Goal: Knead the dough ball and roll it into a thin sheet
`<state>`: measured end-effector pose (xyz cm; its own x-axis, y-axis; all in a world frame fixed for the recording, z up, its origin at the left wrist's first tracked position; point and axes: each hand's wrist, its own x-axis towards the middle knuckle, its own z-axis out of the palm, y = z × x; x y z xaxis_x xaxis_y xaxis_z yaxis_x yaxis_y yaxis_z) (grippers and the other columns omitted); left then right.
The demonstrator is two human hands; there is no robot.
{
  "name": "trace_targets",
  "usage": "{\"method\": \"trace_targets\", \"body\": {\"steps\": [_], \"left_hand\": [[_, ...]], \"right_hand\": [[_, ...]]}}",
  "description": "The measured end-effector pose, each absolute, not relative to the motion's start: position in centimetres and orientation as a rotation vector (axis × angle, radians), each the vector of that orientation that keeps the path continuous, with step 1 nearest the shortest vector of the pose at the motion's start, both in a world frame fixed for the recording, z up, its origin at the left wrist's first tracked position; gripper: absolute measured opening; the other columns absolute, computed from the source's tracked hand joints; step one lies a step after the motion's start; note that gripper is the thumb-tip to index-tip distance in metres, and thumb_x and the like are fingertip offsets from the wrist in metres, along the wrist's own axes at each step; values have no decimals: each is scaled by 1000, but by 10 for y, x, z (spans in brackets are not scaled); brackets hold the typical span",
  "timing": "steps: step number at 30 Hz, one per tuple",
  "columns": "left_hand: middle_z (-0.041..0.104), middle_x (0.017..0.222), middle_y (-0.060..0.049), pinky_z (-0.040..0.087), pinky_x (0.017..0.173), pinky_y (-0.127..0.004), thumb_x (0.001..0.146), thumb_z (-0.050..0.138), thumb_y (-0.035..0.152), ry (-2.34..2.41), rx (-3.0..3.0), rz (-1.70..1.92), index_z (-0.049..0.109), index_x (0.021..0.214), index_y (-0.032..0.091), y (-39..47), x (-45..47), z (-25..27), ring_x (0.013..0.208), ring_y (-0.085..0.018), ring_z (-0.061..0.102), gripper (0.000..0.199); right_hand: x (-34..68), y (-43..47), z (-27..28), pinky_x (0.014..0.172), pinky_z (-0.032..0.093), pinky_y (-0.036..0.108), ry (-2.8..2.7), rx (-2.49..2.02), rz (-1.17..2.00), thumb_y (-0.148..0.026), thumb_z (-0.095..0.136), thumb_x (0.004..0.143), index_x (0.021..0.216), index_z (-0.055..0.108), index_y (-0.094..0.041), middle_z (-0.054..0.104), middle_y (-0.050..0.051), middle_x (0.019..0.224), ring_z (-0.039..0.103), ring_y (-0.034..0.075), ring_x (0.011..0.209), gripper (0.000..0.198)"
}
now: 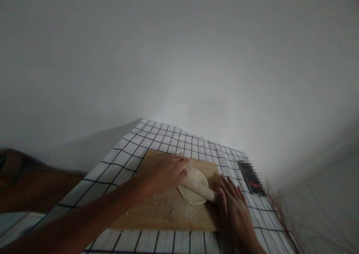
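A pale rolling pin [200,189] lies slantwise across a thin, round sheet of dough [191,198] on a wooden board [157,214]. My left hand [171,171] holds the pin's far left end, its fingers reaching over it and dusted with flour. At the near right end, my right hand [235,205] rests over the pin, with the thumb beside it and the fingers lying forward past the board's right edge. Both hands cover the pin's ends. Part of the dough is hidden under the pin and my left hand.
Beneath the board is a white tablecloth [131,242] with a black grid. A dark object [251,177], blurred by pixels, lies at the table's right side. A plain wall [179,59] rises behind the table. Thin reddish twigs [280,213] stand at the right, and brown furniture [42,183] at the left.
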<state>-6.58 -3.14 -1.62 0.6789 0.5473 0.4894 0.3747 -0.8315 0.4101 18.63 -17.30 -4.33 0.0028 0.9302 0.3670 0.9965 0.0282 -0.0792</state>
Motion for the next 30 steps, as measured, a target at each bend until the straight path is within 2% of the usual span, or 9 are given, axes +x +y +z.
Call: {"method": "trace_targets", "body": {"steps": [3,6,13,17,20,24,30], "left_hand": [[71,118,-7,44,104,-44,97,44,29,816,2604,946,66,119,23,-29,-62,-21,115,-27,62,31],[72,114,-8,45,103,-42,98,42,29,909,2592,968,68,112,21,-24,-62,-23,112,-26,63,30],[71,116,-9,44,102,-42,100,35,32,1090,2556,841,66,115,20,-15,-70,-10,114,-25,63,36],[70,122,-7,43,105,-40,99,34,31,1125,2508,774,64,122,21,-10,-72,-12,117,-23,62,39],[66,130,-6,42,107,-37,96,35,26,1144,2473,728,61,129,21,-6,-72,-18,122,-21,58,42],[60,139,-1,38,112,-34,94,35,22,1118,2453,655,58,134,25,-2,-77,-20,130,-17,52,46],[58,141,1,37,114,-37,99,34,30,1152,2480,539,53,139,28,-6,-83,-9,132,-19,51,44]], "right_hand": [[196,-134,-30,116,34,53,-1976,-1900,-152,-35,25,105,133,60,-20,55,9,144,40,27,142,48],[204,-96,-22,114,38,48,-1975,-1814,-31,-39,24,105,121,67,-16,63,14,133,51,27,132,51],[204,-51,-15,100,49,40,-2017,-1696,98,-38,29,104,104,70,-20,71,10,112,64,23,110,45],[202,-58,-19,104,46,41,-1944,-1667,165,-44,32,104,111,69,-21,68,10,123,61,24,118,44],[204,-63,-22,106,45,40,-1925,-1607,264,-44,36,103,110,70,-22,66,9,127,60,24,121,41],[211,-67,-25,107,45,39,-1929,-1538,366,-39,38,102,115,68,-24,65,6,129,59,22,122,36],[216,-73,-28,111,43,42,-2005,-1492,407,-29,40,100,122,65,-23,60,8,138,54,23,130,34]]}}
